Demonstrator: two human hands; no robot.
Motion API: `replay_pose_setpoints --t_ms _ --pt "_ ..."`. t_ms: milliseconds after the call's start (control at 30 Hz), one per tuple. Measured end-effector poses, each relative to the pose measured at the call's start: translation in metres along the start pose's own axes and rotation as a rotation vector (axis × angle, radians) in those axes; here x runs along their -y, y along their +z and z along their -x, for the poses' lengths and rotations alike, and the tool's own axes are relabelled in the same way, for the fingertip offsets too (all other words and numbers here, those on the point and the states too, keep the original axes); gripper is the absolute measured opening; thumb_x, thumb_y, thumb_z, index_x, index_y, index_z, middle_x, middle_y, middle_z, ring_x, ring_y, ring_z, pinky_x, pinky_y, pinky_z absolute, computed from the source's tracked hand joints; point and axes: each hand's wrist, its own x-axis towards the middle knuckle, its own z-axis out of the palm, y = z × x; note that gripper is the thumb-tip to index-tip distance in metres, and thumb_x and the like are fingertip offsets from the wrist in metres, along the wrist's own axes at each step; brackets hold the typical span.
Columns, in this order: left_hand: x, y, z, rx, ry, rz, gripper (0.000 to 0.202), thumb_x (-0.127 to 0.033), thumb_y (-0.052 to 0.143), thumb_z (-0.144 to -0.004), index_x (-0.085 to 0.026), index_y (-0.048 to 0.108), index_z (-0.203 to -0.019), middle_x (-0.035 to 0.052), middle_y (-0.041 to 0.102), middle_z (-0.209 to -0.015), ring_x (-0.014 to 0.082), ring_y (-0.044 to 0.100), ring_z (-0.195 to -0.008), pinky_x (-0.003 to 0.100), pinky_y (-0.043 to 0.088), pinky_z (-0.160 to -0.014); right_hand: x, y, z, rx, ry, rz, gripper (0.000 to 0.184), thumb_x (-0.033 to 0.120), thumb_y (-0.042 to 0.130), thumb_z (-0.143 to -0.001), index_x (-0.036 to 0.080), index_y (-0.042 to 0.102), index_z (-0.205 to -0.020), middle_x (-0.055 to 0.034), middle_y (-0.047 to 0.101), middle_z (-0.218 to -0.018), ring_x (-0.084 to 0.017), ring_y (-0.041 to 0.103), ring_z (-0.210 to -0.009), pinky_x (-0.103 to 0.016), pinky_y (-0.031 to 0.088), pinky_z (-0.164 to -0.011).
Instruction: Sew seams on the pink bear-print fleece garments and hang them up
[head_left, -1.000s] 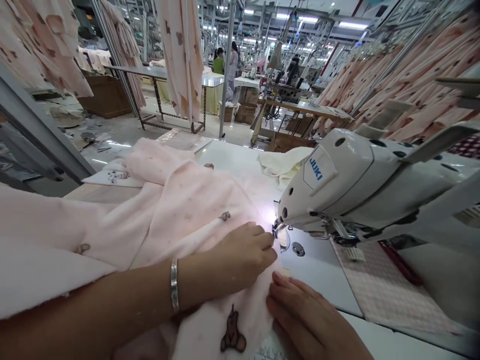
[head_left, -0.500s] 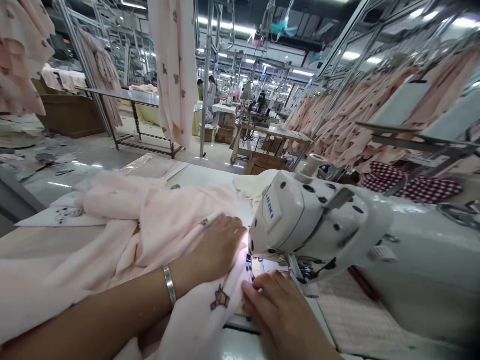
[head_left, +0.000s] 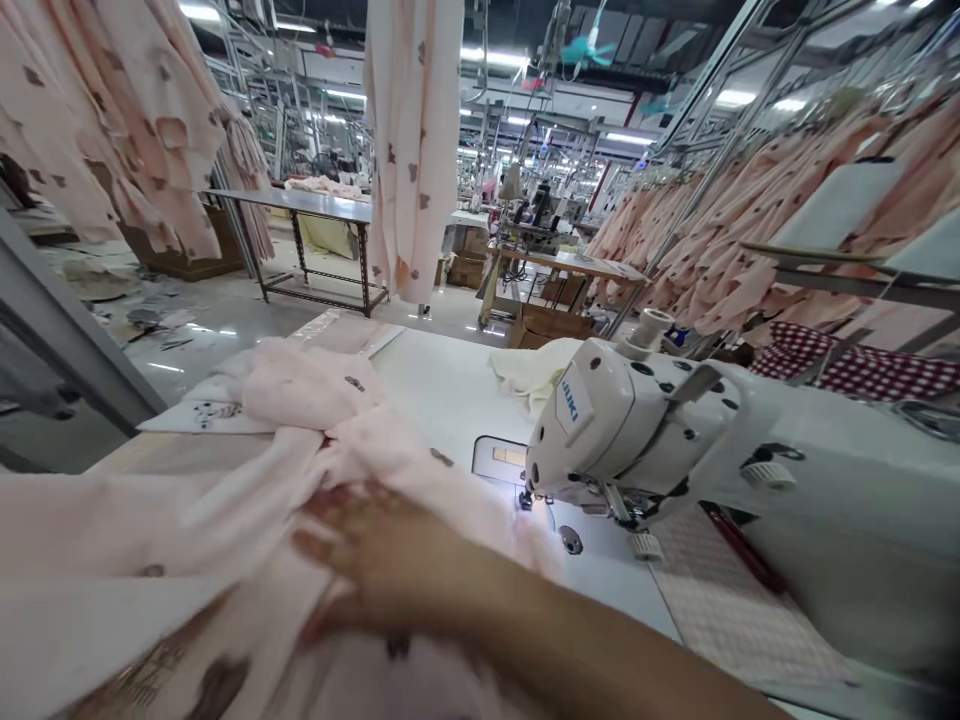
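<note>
My right hand (head_left: 367, 560) reaches across to the left, its forearm coming in from the lower right. The fingers are spread over a pale pink fleece garment with small bear prints (head_left: 390, 450), and motion blurs them a little. My left hand is out of view. The garment lies bunched over the left of the sewing table, with one edge near the presser foot (head_left: 526, 500). To the right stands a white sewing machine (head_left: 600, 410), its lamp lighting the needle area.
A cream cloth (head_left: 536, 370) lies behind the machine head. A grey metal post (head_left: 75, 330) rises at the left. Pink garments (head_left: 750, 230) hang on racks at right, and another hanging piece (head_left: 412, 150) is ahead. A patterned pad (head_left: 742, 590) lies under the machine arm.
My right hand has left the presser foot and swept left onto the garment. The left hand with its bracelet has gone from view. The cloth has shifted off the needle plate, and the view has turned left.
</note>
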Motion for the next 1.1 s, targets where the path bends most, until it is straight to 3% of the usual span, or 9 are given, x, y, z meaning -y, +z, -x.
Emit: replay_pose_setpoints --t_ms 67,200,333,400,533,667,767,967,1100 --pt "0.003 -0.013 0.014 -0.039 0.032 -0.003 0.042 -0.041 0.051 -0.086 -0.039 0.048 -0.127 0.0024 0.059 -0.123 0.0234 0.053 -0.113 0.047 0.046 -0.092 -0.029 0.004 -0.009 -0.038 0.232 0.024 0.053 0.056 0.045 -0.088 0.02 0.05 -0.127 -0.0073 0.057 -0.128 -0.022 0.054 -0.117 -0.037 0.048 -0.094" --pt "0.028 -0.05 0.04 -0.048 0.027 -0.047 0.056 -0.035 0.044 -0.09 -0.026 0.029 -0.143 0.0083 0.045 -0.14 0.0272 0.043 -0.126 0.046 0.042 -0.1 -0.035 -0.005 0.015 -0.161 0.453 0.072 0.042 0.013 0.025 -0.095 0.008 0.036 -0.135 -0.0166 0.048 -0.137 -0.02 0.046 -0.125 -0.043 0.04 -0.101" --pt "0.062 -0.097 0.063 0.223 0.121 -0.1 0.064 -0.033 0.053 -0.086 -0.034 0.026 -0.143 -0.0008 0.032 -0.148 0.0239 0.042 -0.129 0.034 0.04 -0.102 0.013 -0.015 0.107 -0.065 0.182 0.165 0.042 0.025 0.043 -0.092 0.019 0.041 -0.134 -0.005 0.04 -0.144 -0.023 0.035 -0.134 -0.046 0.033 -0.107" --pt "0.058 -0.108 0.066 0.247 0.079 -0.11 0.059 -0.033 0.053 -0.086 -0.034 0.032 -0.141 -0.0019 0.033 -0.148 0.0234 0.043 -0.127 0.03 0.042 -0.097 0.026 -0.019 0.154 -0.129 0.139 0.31 0.039 0.028 0.051 -0.089 0.016 0.049 -0.126 -0.0102 0.048 -0.137 -0.025 0.042 -0.127 -0.041 0.041 -0.099" --pt "0.011 -0.093 0.03 0.287 0.047 -0.094 0.044 -0.015 0.049 -0.078 -0.027 0.052 -0.121 0.0033 0.055 -0.124 0.0251 0.052 -0.109 0.04 0.04 -0.094 0.027 -0.029 0.186 -0.245 0.261 0.174 0.027 0.015 0.045 -0.09 0.018 0.054 -0.115 -0.0097 0.063 -0.102 -0.018 0.057 -0.094 -0.031 0.048 -0.078" --pt "-0.022 -0.062 -0.021 0.308 0.073 -0.113 0.036 -0.012 0.05 -0.067 -0.018 0.052 -0.103 0.0079 0.057 -0.095 0.0248 0.051 -0.082 0.042 0.044 -0.073 0.028 -0.037 0.166 -0.099 0.33 0.012 0.007 0.028 0.057 -0.086 0.023 0.061 -0.088 -0.0032 0.058 -0.08 -0.017 0.052 -0.073 -0.031 0.042 -0.064" --pt "-0.019 -0.048 -0.038 0.302 0.089 -0.132 0.022 -0.013 0.052 -0.068 -0.018 0.051 -0.089 0.007 0.054 -0.087 0.0231 0.049 -0.073 0.038 0.041 -0.063 0.028 -0.04 0.163 -0.027 0.38 -0.067 0.021 0.03 0.054 -0.089 0.021 0.056 -0.069 -0.0012 0.055 -0.073 -0.016 0.05 -0.071 -0.031 0.037 -0.065" --pt "-0.005 -0.043 -0.048 0.164 0.181 -0.073 0.01 -0.017 0.056 -0.08 -0.02 0.05 -0.071 0.0022 0.051 -0.076 0.0205 0.047 -0.069 0.033 0.034 -0.058 0.018 -0.03 0.169 0.007 0.406 0.052 0.032 0.036 0.053 -0.089 0.03 0.049 -0.121 -0.0025 0.055 -0.083 -0.019 0.049 -0.076 -0.035 0.034 -0.069" --pt "-0.008 -0.049 -0.04 0.005 0.437 -0.089 0.014 -0.017 0.051 -0.086 -0.018 0.052 -0.072 0.0022 0.05 -0.075 0.0173 0.043 -0.065 0.032 0.031 -0.055 0.013 -0.027 0.175 0.082 0.479 0.001 0.021 0.041 0.052 -0.089 0.028 0.057 -0.105 -0.0027 0.052 -0.084 -0.02 0.048 -0.079 -0.036 0.033 -0.069"
